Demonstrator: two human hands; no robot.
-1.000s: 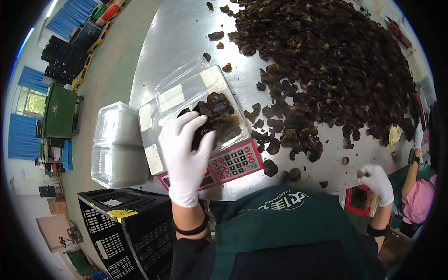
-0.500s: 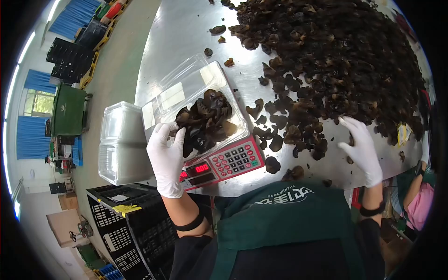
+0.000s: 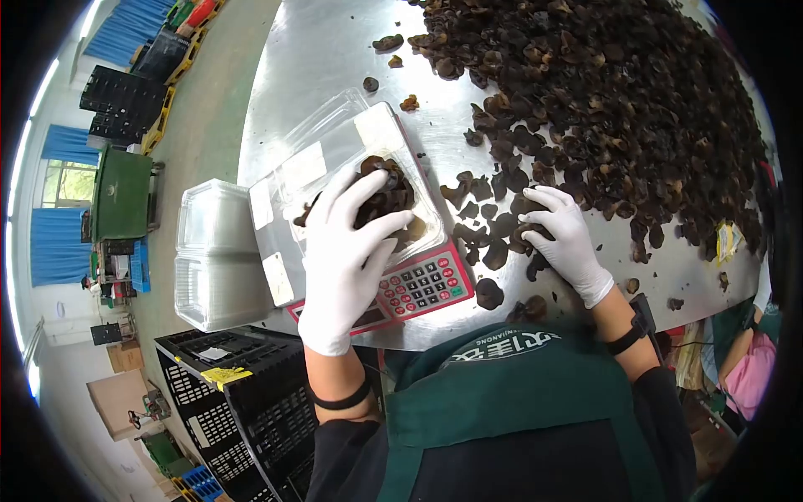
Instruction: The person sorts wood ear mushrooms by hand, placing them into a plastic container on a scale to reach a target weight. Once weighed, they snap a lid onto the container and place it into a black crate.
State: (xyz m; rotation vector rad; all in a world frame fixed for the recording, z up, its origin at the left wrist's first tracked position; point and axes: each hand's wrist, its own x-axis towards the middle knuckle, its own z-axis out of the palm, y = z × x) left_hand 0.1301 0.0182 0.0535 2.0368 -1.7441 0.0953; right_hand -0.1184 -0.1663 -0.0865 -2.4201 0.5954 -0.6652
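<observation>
- Left hand (image 3: 347,251): fingers spread over the dark fungus pieces (image 3: 391,194) in the clear tray (image 3: 433,224), on the scale (image 3: 427,289).
- Right hand (image 3: 565,238): fingers curled over loose pieces (image 3: 536,266) on the metal table (image 3: 335,54); whether they grip any cannot be told.
- Caution: downward hand pressure on the tray may falsify the weight reading.
- Caution: a sideways push may spill heaped pieces over the rim.

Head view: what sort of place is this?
Probably a food-packing workshop: a large heap of dark, fungus-like pieces on a metal table, a red-edged keypad scale, and stacked clear plastic containers beside it.
</observation>
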